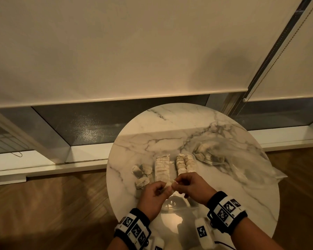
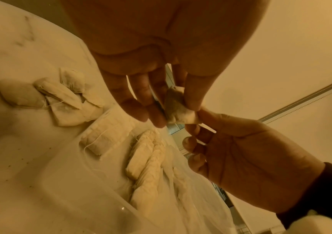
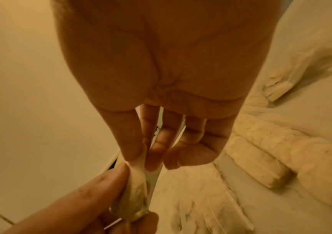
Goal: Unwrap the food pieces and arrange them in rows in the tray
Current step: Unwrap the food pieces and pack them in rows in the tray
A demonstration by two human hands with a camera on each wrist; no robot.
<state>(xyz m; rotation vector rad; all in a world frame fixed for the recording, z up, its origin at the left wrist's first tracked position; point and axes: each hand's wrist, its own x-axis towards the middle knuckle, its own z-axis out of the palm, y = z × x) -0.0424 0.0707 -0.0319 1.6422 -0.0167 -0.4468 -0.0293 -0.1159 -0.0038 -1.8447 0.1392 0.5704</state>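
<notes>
Head view: clear tray [image 1: 156, 160] holds three rows of pieces [image 1: 181, 164]; left hand [image 1: 153, 195] and right hand [image 1: 192, 187] both pinch one wrapped piece [image 1: 169, 185].

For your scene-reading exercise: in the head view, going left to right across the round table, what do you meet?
Loose pieces → tray, rows of pieces in it → pile of pieces → clear plastic bag. Near the front edge, both hands hold one piece over the tray.
</notes>
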